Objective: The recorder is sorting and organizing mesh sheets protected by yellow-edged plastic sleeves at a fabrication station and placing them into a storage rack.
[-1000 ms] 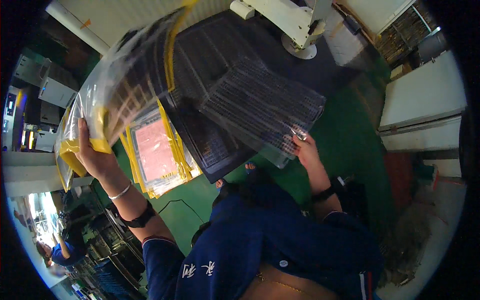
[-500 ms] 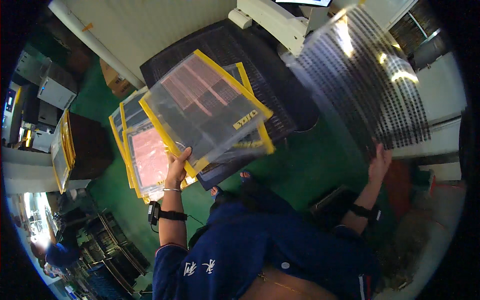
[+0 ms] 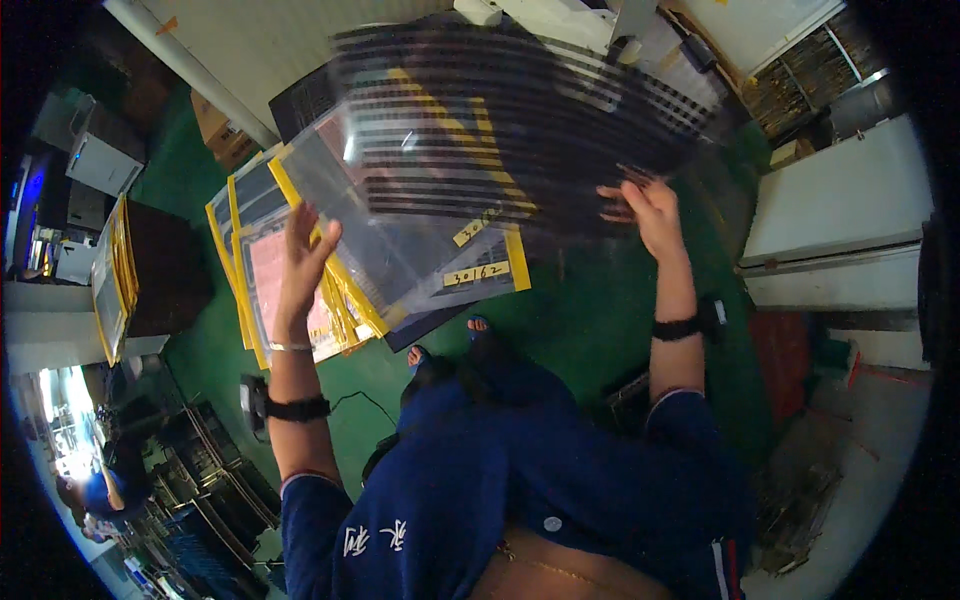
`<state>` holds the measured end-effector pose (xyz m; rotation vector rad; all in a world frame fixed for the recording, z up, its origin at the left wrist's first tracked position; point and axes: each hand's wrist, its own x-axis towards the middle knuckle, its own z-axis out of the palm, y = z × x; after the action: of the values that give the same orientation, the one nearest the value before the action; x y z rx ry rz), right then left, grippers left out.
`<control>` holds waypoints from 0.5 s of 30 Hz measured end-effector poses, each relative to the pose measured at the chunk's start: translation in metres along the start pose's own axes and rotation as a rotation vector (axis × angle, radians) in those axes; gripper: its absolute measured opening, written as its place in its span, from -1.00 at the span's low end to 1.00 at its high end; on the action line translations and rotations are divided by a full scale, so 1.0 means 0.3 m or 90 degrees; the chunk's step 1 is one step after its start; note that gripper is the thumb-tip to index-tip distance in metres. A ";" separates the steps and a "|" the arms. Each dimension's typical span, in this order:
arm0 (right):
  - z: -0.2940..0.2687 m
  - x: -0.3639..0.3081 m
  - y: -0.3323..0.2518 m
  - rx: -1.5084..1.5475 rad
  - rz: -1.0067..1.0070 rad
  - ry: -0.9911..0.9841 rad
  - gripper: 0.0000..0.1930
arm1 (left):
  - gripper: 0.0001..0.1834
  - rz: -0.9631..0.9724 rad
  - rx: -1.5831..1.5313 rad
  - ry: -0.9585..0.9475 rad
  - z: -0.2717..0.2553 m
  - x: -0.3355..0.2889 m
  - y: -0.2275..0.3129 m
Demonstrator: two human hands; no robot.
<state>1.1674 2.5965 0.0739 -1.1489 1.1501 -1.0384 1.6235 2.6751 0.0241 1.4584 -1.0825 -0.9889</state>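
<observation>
A large see-through film sheet (image 3: 560, 130) with dark stripes hangs in the air over the sleeves, blurred by motion. My right hand (image 3: 655, 218) grips its near right edge, some fingers stretched along it. My left hand (image 3: 308, 258) is open, thumb apart from the fingers, over the left yellow edge of the top clear sleeve (image 3: 385, 255). Nothing shows in that hand. Beneath lie more yellow-edged sleeves, one with a pink sheet (image 3: 268, 270). Handwritten yellow labels (image 3: 477, 273) sit along the near edges. The film partly covers the top sleeve.
The sleeves rest on a dark table (image 3: 290, 105). Another stack of yellow-edged sleeves (image 3: 115, 275) stands at the left on a dark cabinet (image 3: 170, 265). A white machine arm (image 3: 555, 25) is at the back. Another person (image 3: 105, 490) is at the far lower left.
My right hand has swung the film sheet leftward from the right, over the sleeves. My left hand has let go of the top sleeve, which now lies on the stack, and opened.
</observation>
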 end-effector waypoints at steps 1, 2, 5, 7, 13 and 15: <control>0.054 0.029 -0.017 -0.009 -0.052 -0.066 -0.65 | -0.17 0.057 0.020 0.004 0.002 0.030 0.051; 0.080 0.048 -0.029 -0.019 -0.105 -0.132 -0.64 | -0.14 0.115 0.040 0.008 0.001 0.051 0.093; 0.085 0.091 -0.002 -0.277 -0.208 -0.162 -0.77 | -0.27 0.149 -0.102 -0.035 -0.020 0.070 0.188; 0.146 0.079 0.026 -0.194 -0.244 -0.187 -0.74 | -0.41 0.129 -0.123 -0.050 -0.063 0.034 0.179; 0.214 0.059 0.190 0.151 -0.005 -0.309 -0.70 | -0.74 0.068 0.069 -0.117 -0.035 -0.027 0.093; 0.234 0.062 0.190 0.005 -0.098 -0.251 -0.74 | -0.73 0.085 0.124 -0.093 -0.045 0.014 0.046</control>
<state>1.2408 2.5942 0.0180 -1.3794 0.7542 -0.8784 1.6359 2.6735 0.0395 1.4630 -1.3973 -0.9271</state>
